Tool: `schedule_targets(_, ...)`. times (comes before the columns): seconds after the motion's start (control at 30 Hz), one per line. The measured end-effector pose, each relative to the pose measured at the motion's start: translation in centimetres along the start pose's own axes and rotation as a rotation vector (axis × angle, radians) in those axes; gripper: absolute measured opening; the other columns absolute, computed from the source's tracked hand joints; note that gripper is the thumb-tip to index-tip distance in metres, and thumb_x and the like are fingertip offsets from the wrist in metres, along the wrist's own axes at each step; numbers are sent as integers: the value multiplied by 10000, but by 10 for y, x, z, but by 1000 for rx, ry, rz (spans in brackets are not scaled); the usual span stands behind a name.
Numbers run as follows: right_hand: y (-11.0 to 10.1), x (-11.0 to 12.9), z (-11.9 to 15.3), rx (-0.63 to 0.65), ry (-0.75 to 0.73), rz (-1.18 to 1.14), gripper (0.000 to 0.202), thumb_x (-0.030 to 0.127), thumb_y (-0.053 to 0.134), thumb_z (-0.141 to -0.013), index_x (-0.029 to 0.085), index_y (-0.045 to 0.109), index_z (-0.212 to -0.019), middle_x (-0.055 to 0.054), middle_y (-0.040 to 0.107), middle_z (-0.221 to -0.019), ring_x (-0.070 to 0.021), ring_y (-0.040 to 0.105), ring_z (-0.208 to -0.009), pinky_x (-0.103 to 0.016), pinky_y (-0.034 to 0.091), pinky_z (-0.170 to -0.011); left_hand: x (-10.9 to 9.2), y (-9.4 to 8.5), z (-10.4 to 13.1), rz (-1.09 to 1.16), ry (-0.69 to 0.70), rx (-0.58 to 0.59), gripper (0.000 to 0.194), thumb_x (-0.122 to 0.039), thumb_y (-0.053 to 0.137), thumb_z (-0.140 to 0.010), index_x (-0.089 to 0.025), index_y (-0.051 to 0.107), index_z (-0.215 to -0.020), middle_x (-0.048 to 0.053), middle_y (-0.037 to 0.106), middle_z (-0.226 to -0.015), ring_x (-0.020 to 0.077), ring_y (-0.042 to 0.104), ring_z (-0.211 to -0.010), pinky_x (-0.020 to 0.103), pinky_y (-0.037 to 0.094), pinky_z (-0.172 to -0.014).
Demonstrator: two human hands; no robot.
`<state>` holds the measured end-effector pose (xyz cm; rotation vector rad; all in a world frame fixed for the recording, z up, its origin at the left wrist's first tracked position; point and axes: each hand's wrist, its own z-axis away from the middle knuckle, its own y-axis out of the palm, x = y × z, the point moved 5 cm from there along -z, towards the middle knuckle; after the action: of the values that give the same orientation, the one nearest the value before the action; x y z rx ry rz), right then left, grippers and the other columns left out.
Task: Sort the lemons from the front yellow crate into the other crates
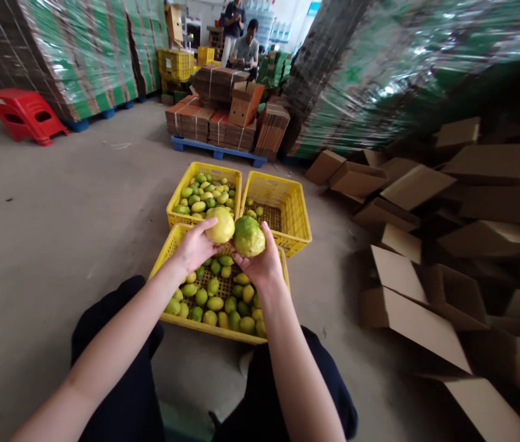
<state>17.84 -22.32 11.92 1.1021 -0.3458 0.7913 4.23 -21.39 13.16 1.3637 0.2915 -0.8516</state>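
Observation:
My left hand is closed around a yellow lemon. Beside it, my right hand grips a larger-looking, bumpy green-and-yellow lemon. Both fruits are held up close together above the near yellow crate, where several green and yellow lemons lie on the slatted bottom. Behind stands a second yellow crate, well filled with lemons. The yellow crate to its right holds only a few lemons at its left side.
Open cardboard boxes are heaped along the right. A blue pallet carries bundled flat cartons ahead. A red stool stands at left. Wrapped stacks line both sides. Two people are at the back.

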Motion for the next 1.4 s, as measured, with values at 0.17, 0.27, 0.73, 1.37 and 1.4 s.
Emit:
schedule_targets(0.17, -3, 6, 1, 9, -81, -36, 243, 418, 687, -830, 186, 731, -889, -48, 782, -768, -175, 724, -649, -259, 606, -556, 4, -2, -5, 19, 6, -45, 276, -338, 754, -796, -190, 673, -1015, 26, 741, -837, 161, 690, -762, 236, 521, -659)
schedule_targets(0.27, -2, 10, 3, 54, -157, -15, 193, 333, 681, -800, 177, 731, -901, -43, 779, -811, -172, 720, -710, -264, 607, -626, 1, -2, -5, 15, 39, -64, 279, -305, 729, -811, -193, 661, -1057, 40, 751, -906, 174, 703, -835, 246, 543, -712)
schedule_targets(0.73, -5, 7, 0, 73, -146, -25, 378, 583, 614, -829, 220, 706, -877, -33, 731, -745, -187, 690, -658, -305, 573, -584, 5, -11, -7, 48, -90, -225, 424, -494, 729, -822, -147, 641, -1049, 32, 682, -678, 162, 682, -570, 225, 554, -500)
schedule_targets(1.37, -16, 1, -11, -8, -52, -112, 240, 441, 636, -898, 201, 637, -914, -50, 756, -826, -209, 737, -825, -369, 652, -773, 11, -6, -3, -57, -230, -238, 286, -308, 589, -960, -87, 649, -1132, 69, 718, -688, 144, 681, -490, 173, 577, -464)
schedule_targets(1.4, -15, 1, -9, -25, -31, -114, 235, 434, 633, -905, 200, 633, -914, -48, 758, -817, -206, 742, -814, -357, 657, -748, 12, -7, -3, -80, -239, -237, 287, -323, 596, -960, -86, 651, -1111, 61, 707, -668, 135, 664, -466, 168, 563, -447)
